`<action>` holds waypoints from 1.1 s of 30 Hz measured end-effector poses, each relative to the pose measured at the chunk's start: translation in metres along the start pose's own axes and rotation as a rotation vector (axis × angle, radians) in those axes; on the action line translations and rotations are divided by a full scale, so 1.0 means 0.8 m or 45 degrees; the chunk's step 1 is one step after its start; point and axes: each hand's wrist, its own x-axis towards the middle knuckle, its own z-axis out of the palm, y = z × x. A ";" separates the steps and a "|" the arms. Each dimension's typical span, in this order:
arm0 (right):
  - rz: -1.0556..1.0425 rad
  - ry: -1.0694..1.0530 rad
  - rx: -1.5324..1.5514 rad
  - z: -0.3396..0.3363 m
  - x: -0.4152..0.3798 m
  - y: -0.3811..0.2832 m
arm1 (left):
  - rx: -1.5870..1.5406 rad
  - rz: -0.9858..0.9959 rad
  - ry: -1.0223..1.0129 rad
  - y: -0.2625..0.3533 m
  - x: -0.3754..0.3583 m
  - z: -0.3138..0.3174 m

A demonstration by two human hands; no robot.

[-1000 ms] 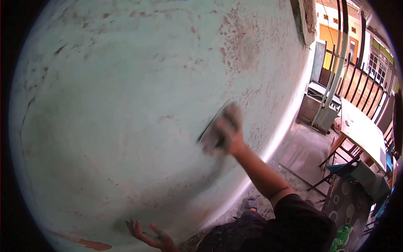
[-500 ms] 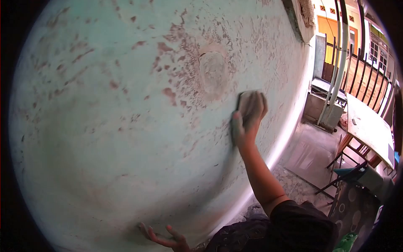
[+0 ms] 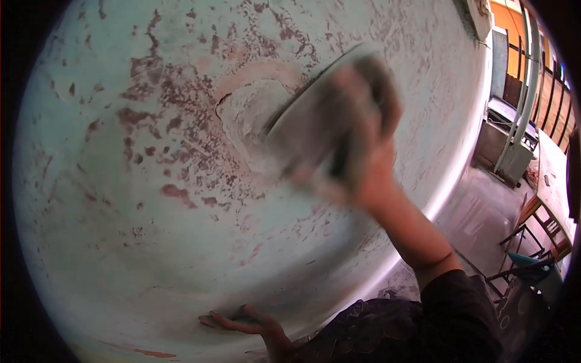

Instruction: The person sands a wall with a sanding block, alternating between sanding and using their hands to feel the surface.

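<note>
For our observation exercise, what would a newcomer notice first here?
The blurred right hand, gripping a flat block at the wall, dominates above and right of centre. To its left, dark blotches fringe a pale patch. Low in the view, the left hand shows with fingers apart.

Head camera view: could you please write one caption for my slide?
Right hand holding a flat block at a blotchy wall, left hand lower down.
</note>
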 end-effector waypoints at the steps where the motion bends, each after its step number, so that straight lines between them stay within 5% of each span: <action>1: -0.138 -0.138 0.074 -0.002 -0.012 -0.019 | -0.035 -0.005 0.047 0.004 0.000 0.005; 4: -0.748 -0.177 0.084 0.012 -0.030 -0.033 | -0.073 -0.080 0.074 0.002 -0.005 0.010; 6: -0.566 -0.233 0.131 -0.004 0.018 0.008 | -0.085 -0.082 0.098 -0.010 -0.016 0.014; 8: -0.147 0.013 0.143 -0.007 0.069 0.025 | -0.087 -0.097 0.099 -0.015 -0.021 0.019; 10: -0.523 0.008 0.075 0.007 0.073 0.027 | -0.105 -0.096 0.147 -0.016 -0.024 0.021; 12: -0.883 -0.344 0.230 0.007 0.045 0.000 | -0.087 -0.086 0.146 -0.018 -0.026 0.018; 13: -1.061 -0.126 0.160 0.020 0.035 -0.010 | -0.090 -0.056 0.154 -0.018 -0.024 0.020; 16: -0.766 -0.304 0.060 -0.002 0.086 0.011 | -0.105 -0.066 0.155 -0.015 -0.023 0.020; 18: -0.431 -0.027 0.425 0.009 0.120 0.019 | -0.105 -0.067 0.154 -0.017 -0.026 0.021; 20: -0.672 -0.315 0.155 0.002 0.093 0.004 | -0.102 -0.059 0.156 -0.015 -0.029 0.022; 24: -1.127 -0.168 0.185 0.030 0.032 -0.006 | -0.063 -0.107 0.102 -0.017 -0.031 0.017; 26: -0.797 -0.375 0.230 0.000 0.086 0.017 | -0.064 -0.097 0.090 -0.020 -0.031 0.019; 27: -0.522 -0.260 0.207 -0.009 0.099 0.020 | -0.052 -0.065 0.086 -0.019 -0.029 0.018; 28: -0.521 -0.266 0.201 -0.007 0.094 0.018 | -0.037 -0.037 0.082 -0.018 -0.029 0.017; 30: -0.938 -0.518 0.335 0.006 0.072 0.006 | -0.037 -0.071 0.078 -0.018 -0.032 0.017; 33: -1.116 -0.318 0.268 0.024 0.038 -0.003 | -0.080 -0.068 0.094 -0.026 -0.039 0.021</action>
